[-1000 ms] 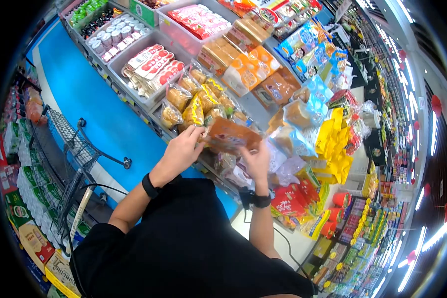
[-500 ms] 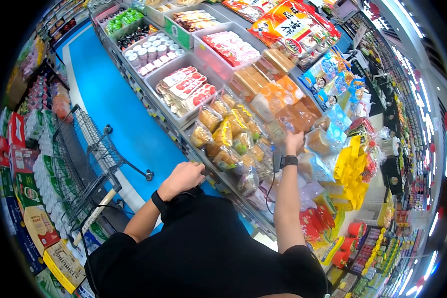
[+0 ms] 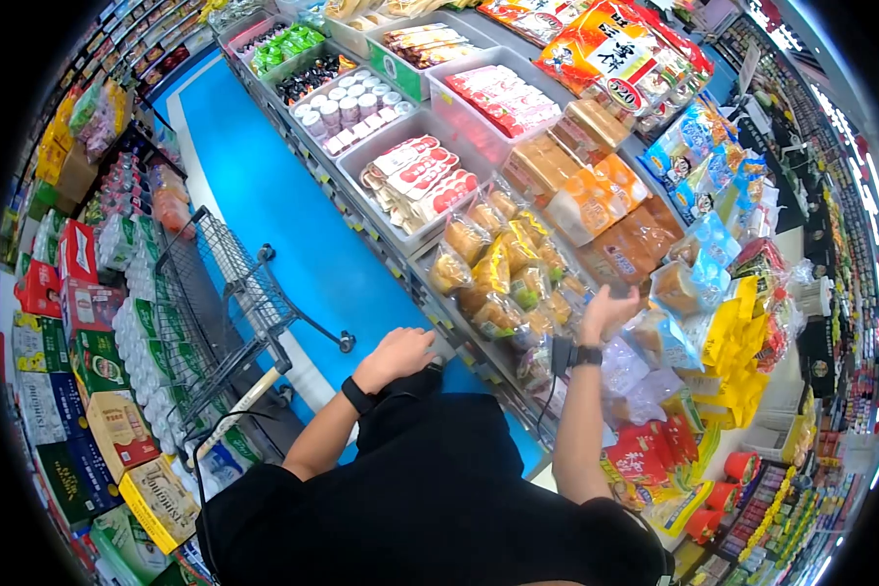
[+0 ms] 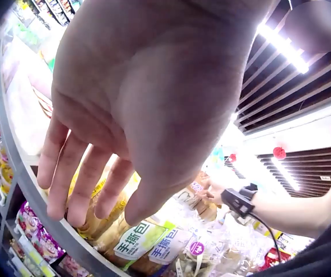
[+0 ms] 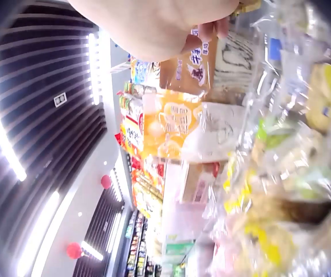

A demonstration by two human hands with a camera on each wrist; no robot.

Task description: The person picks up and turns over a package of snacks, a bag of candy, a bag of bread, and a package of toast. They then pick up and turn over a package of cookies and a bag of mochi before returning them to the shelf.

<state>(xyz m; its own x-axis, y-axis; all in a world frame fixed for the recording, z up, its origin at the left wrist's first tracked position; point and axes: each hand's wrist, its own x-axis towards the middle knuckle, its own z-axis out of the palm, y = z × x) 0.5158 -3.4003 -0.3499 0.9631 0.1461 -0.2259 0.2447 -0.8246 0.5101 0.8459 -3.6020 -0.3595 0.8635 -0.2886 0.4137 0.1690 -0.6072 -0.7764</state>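
Brown bread packets (image 3: 627, 250) are stacked on the display shelf (image 3: 456, 340), just beyond the raised right hand (image 3: 607, 311), its fingers spread and empty. The left hand (image 3: 397, 355), fingers relaxed, is rested at the shelf edge. Neighbouring bags could be toppled by a careless reach.

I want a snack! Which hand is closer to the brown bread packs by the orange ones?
Right. The right hand hovers open just below the brown bread packs, apart from them. The left hand rests far off at the grey shelf edge.
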